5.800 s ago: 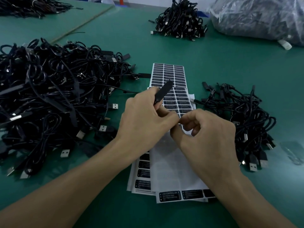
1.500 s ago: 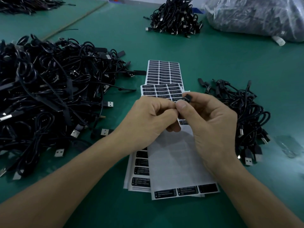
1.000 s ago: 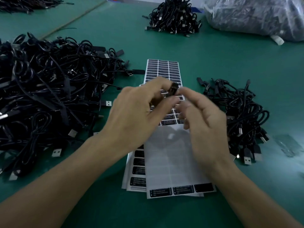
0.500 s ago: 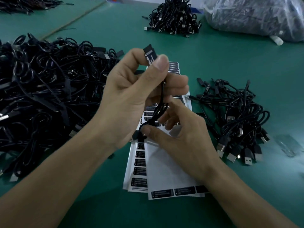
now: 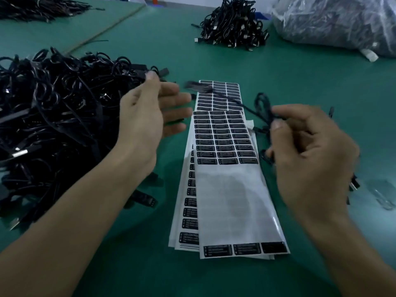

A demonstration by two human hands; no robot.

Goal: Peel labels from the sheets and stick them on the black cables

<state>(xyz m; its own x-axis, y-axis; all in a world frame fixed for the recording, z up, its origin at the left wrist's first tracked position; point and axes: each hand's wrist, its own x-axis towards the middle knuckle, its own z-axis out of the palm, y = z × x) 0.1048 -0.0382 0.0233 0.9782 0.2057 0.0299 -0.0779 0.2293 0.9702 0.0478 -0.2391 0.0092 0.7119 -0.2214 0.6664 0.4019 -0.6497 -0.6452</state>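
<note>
Right hand [image 5: 310, 153] pinches a cable [image 5: 235, 102] trailing across the label sheets [image 5: 225, 136]. The left hand [image 5: 147, 116], fingers straight, is by the pile [image 5: 53, 114]. The dragged cord may snag the sheets.

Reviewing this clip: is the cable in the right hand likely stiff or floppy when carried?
Likely floppy: the cable loops and trails from the right hand across the label sheets. Probably light, since fingertips alone seem to carry it.

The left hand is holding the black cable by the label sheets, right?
No, it is the right hand that holds the black cable by the label sheets. The head view shows the left hand with straight fingers, holding nothing.
</note>
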